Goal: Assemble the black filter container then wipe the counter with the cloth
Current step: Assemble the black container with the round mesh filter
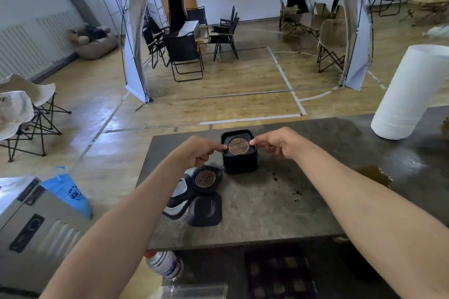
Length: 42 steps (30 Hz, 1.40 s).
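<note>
A black square filter container [240, 164] stands on the grey counter [267, 201] near its far edge. In its top lies a round copper-coloured patterned disc [238, 146]. My left hand [198, 150] pinches the disc's left rim with its fingertips, and my right hand [274, 142] pinches the right rim. A second black piece with a similar copper disc [205, 178] lies on the counter in front of the container. A black square lid [205, 210] rests nearer to me. Beside these lies a grey and black cloth [178, 198].
A tall white paper roll [410, 94] stands at the counter's right. A brown liquid puddle [375, 175] and dark crumbs [291, 187] mark the counter. A bottle [166, 266] and a metal cabinet [36, 226] sit at lower left. Folding chairs and a tent stand beyond.
</note>
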Each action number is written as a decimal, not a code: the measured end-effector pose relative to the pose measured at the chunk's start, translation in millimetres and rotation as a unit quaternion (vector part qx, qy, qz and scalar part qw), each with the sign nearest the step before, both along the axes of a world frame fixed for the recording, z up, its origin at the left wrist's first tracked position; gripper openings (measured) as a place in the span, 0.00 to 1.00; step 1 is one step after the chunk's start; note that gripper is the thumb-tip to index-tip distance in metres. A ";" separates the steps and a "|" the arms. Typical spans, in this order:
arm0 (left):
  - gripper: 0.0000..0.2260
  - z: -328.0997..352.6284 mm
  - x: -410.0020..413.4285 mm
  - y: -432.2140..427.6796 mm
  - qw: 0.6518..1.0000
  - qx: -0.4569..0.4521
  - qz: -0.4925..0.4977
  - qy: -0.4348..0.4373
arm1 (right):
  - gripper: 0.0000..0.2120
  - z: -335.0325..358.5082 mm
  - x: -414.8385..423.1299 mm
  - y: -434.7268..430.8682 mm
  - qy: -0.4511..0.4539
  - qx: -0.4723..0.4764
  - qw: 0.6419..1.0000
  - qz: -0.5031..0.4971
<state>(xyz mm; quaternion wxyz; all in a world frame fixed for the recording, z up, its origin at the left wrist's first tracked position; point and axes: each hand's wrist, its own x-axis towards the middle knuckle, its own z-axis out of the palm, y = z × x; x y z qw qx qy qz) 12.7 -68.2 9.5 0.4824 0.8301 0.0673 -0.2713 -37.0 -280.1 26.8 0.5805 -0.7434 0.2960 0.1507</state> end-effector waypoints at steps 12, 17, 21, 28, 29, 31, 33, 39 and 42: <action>0.14 -10.2 -1.8 -6.3 0.999 0.039 0.013 -0.007 | 0.15 -21.2 9.8 -0.6 -0.039 -0.096 0.994 0.020; 0.15 -3.1 -8.7 12.6 0.990 0.097 -0.012 -0.103 | 0.07 -13.6 -2.1 -4.9 -0.088 -0.161 0.982 0.038; 0.09 -0.2 -18.9 46.8 0.955 0.192 -0.025 -0.225 | 0.11 -1.1 -27.0 -6.4 -0.095 -0.259 0.958 0.078; 0.06 -0.3 -41.9 71.6 0.926 0.284 -0.088 -0.233 | 0.11 5.5 -69.9 47.2 -0.039 -0.143 0.977 0.151; 0.07 -1.6 -44.6 73.0 0.927 0.284 -0.088 -0.227 | 0.10 2.6 -72.6 55.7 -0.047 -0.118 0.981 0.145; 0.08 -5.6 -47.7 75.6 0.930 0.281 -0.086 -0.222 | 0.08 -7.1 -76.2 72.6 -0.067 -0.048 0.989 0.119; 0.09 -9.2 -49.8 76.2 0.928 0.281 -0.087 -0.228 | 0.06 -16.3 -77.4 87.8 -0.085 0.022 0.992 0.094; 0.12 -17.5 -52.4 73.7 0.913 0.315 -0.081 -0.245 | 0.08 -26.1 -73.1 117.0 -0.111 0.101 0.989 -0.009; 0.10 -20.7 -50.1 81.2 0.927 0.291 -0.052 -0.230 | 0.07 -31.2 -73.7 125.0 -0.119 0.106 0.986 -0.038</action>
